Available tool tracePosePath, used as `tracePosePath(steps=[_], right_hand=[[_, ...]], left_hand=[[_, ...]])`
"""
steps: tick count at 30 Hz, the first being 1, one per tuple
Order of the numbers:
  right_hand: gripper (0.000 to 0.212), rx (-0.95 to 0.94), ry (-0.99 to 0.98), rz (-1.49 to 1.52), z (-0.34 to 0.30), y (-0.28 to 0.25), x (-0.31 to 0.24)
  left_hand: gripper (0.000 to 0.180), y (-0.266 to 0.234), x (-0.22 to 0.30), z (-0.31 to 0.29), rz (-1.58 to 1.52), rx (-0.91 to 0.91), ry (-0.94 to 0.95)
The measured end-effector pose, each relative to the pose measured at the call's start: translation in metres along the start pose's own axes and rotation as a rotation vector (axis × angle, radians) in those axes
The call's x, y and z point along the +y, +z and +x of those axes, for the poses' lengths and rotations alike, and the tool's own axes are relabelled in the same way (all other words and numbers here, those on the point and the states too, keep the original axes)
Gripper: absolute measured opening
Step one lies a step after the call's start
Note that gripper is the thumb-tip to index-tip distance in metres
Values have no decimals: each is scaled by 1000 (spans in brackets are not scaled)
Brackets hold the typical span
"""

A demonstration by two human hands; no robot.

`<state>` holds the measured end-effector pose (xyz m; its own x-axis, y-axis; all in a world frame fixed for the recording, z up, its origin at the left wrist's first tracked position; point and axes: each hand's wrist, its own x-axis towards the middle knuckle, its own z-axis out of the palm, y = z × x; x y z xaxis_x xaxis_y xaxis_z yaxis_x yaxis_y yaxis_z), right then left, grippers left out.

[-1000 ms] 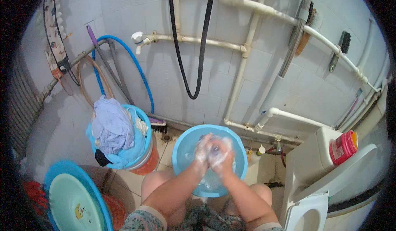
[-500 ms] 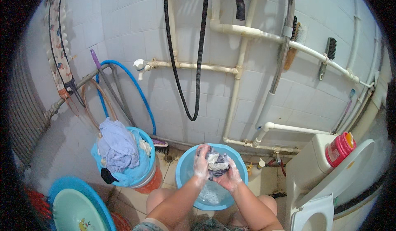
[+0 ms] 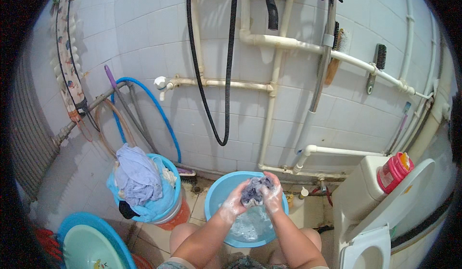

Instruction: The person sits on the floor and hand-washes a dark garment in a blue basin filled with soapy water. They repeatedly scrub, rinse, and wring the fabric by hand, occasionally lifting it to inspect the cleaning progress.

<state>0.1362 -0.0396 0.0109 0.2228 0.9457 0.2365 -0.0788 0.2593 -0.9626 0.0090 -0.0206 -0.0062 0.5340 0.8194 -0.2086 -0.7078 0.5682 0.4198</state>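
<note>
A wet, soapy wad of grey cloth (image 3: 252, 191) with a pale patch is held above a light-blue basin (image 3: 210, 210). From the left, my left hand (image 3: 235, 200) closes round it, with suds on the fingers and wrist. My right hand (image 3: 273, 195) grips it from the other side, its fingers folded over and into the bunched fabric. What kind of garment it is, I cannot tell. Below the hands, foamy water (image 3: 248, 228) stands in the basin, which sits on the floor between my knees.
At left, a bucket (image 3: 168, 213) is heaped with lavender and blue laundry (image 3: 138, 175). A green basin (image 3: 89, 247) lies inside a blue one nearer me. The toilet (image 3: 365, 247) stands at right, a pump bottle (image 3: 303, 193) beside the basin. Pipes and a black hose (image 3: 228, 100) line the wall.
The cloth has been turned and bunched, so more grey and less white shows. My right hand has moved up over it; my left hand has shifted slightly lower.
</note>
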Motion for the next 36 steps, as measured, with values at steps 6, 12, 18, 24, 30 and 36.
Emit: tracePosePath(steps=[6,12,18,24,30,36], right_hand=[[36,-238,-784,-581,-40,34,-28],[31,96,-35,-252,8,0,48],[31,32,-558,-568,-20,26,32],[41,135,-56,81,8,16,35],[48,-228,560,356,4,-16,-13],[37,-177,747,836,-1,-15,-30]], left_hand=[[29,-28,2,8,-35,-30,21],[31,-3,-47,4,170,322,302],[32,-42,-33,20,-112,76,217],[29,-15,-31,17,165,180,308],[31,15,12,-6,180,253,499],[39,16,20,-6,283,-39,439]])
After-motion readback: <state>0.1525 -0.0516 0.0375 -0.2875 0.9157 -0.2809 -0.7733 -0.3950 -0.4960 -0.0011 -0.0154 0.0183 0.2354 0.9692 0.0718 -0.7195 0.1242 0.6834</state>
